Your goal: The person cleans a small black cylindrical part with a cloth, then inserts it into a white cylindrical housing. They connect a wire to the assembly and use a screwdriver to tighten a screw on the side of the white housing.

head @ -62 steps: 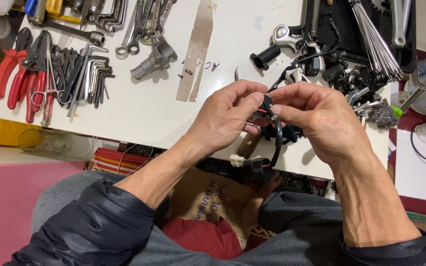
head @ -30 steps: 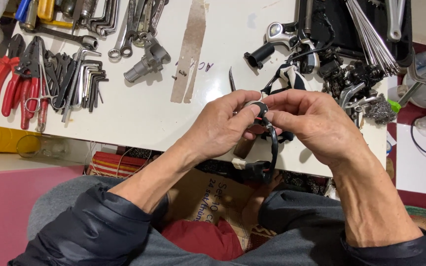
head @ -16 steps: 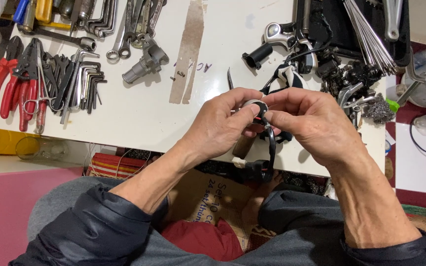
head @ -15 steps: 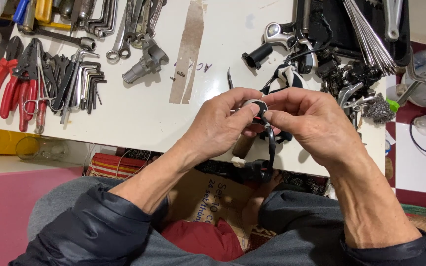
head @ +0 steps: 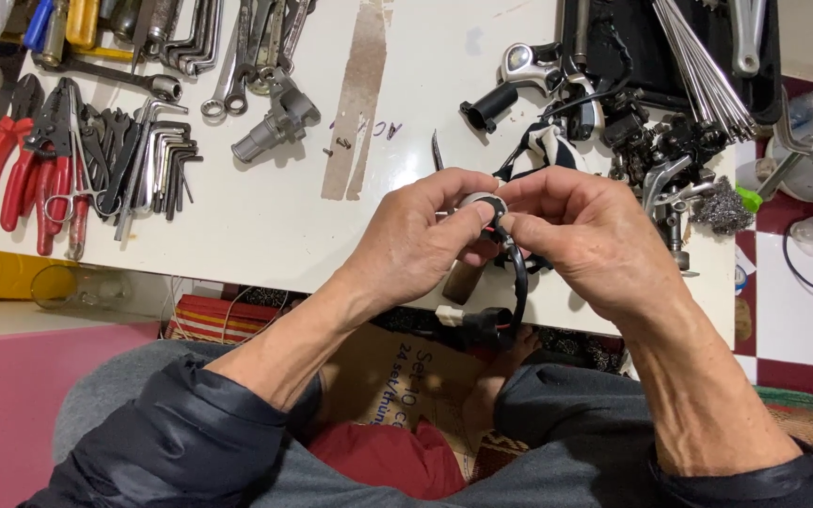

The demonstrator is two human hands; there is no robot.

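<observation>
Held between both hands, just over the near edge of the white work surface (head: 265,226): a small round black-and-silver part with thin red wires (head: 487,209). Left hand (head: 421,245) closed on it from nine o'clock, thumb and fingertips pinching its rim. Right hand (head: 590,235) closed on it from three o'clock, fingertips meeting the left hand's at the part. Neither hand nearer than the other; both touching. Trailing from the part toward six o'clock: a black sheathed cable (head: 519,287), long axis running twelve to six, curving down below the surface edge to a black connector with a white plug (head: 477,320). Well apart at ten o'clock: red-handled pliers (head: 11,160) and a fan of steel hex keys (head: 157,160). At two o'clock, near the right hand: a heap of black and silver bicycle parts (head: 661,150).
</observation>
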